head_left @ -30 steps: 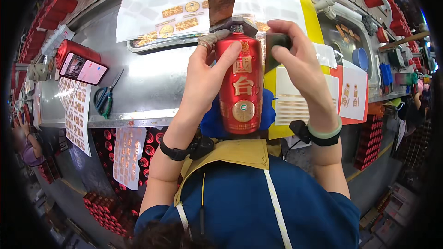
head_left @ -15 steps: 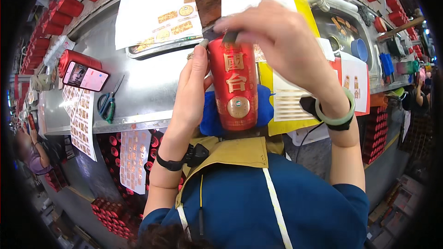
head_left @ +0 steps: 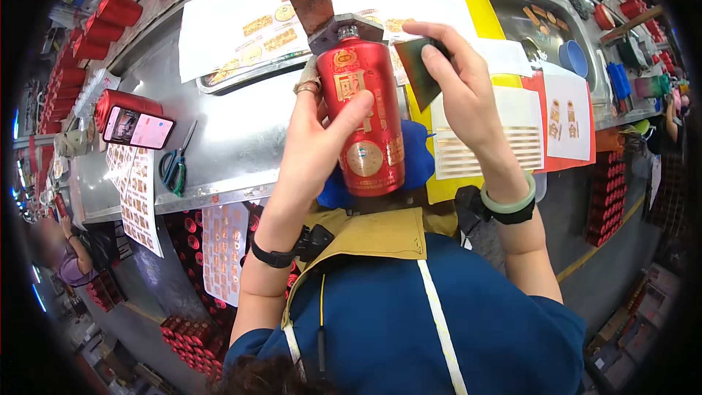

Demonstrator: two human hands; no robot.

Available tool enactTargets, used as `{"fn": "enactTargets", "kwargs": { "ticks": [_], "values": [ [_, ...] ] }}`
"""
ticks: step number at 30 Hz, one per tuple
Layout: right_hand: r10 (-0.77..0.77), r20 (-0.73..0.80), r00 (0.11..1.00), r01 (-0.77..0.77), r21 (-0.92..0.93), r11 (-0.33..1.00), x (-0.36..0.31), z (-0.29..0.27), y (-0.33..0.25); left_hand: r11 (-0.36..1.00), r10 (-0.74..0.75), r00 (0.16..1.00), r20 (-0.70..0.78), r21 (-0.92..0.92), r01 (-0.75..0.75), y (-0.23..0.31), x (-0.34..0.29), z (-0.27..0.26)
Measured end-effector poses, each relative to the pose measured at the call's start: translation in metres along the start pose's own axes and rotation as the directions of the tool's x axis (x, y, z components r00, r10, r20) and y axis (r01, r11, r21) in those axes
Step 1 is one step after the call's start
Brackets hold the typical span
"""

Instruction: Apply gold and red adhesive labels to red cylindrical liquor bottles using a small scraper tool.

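Observation:
A red bottle with gold decals (head_left: 376, 106) lies in front of me, its bare neck pointing away. It rests on a blue cloth (head_left: 418, 157), and its neck end sits at a dark metal holder (head_left: 322, 25). My left hand (head_left: 314, 135) is wrapped round the bottle's left side, thumb across its front; a pale covering shows on one finger. To the right of the bottle, my right hand (head_left: 464, 77) pinches a dark, flat scraper (head_left: 422, 73) between thumb and fingers, apart from the bottle.
White decal sheets (head_left: 212, 36) lie over a tray beyond the bottle. Striped gold strips (head_left: 488, 139) lie at right on a yellow sheet. Scissors (head_left: 174, 168) and a phone (head_left: 137, 128) leaning on a red bottle are at left. A metal sink with a blue cup (head_left: 572, 58) is far right.
My right hand has moved from the bottle's top to its right, uncovering the neck and shoulder. My left thumb has come down across the bottle's front.

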State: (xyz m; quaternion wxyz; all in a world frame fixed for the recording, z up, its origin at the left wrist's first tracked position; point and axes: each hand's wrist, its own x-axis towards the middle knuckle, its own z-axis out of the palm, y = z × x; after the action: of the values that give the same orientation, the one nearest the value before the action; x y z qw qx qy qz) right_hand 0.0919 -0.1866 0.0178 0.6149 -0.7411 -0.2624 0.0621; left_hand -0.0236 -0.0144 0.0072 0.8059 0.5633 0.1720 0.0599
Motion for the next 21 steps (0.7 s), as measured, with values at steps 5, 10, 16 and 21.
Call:
{"fn": "enactTargets", "kwargs": {
  "ticks": [5, 10, 16, 21],
  "values": [
    [0.411, 0.143, 0.9, -0.436, 0.283, 0.854, -0.015, 0.013, -0.004, 0.983, 0.051, 0.998, -0.022, 0.18, -0.046, -0.005, -0.002, 0.007],
    [0.409, 0.16, 0.898, -0.439, 0.324, 0.838, -0.019, 0.024, 0.011, 0.977, 0.062, 0.998, -0.03, 0.205, -0.054, -0.003, -0.003, 0.012],
    [0.362, 0.166, 0.917, -0.391, 0.204, 0.897, -0.013, 0.016, 0.013, 0.975, 0.018, 1.0, 0.019, 0.22, -0.021, 0.004, -0.005, 0.015],
    [-0.045, 0.098, 0.994, 0.028, 0.171, 0.985, -0.009, 0.001, -0.002, 0.996, -0.005, 0.999, 0.047, 0.085, 0.001, 0.007, -0.015, 0.006]
  ]
}}
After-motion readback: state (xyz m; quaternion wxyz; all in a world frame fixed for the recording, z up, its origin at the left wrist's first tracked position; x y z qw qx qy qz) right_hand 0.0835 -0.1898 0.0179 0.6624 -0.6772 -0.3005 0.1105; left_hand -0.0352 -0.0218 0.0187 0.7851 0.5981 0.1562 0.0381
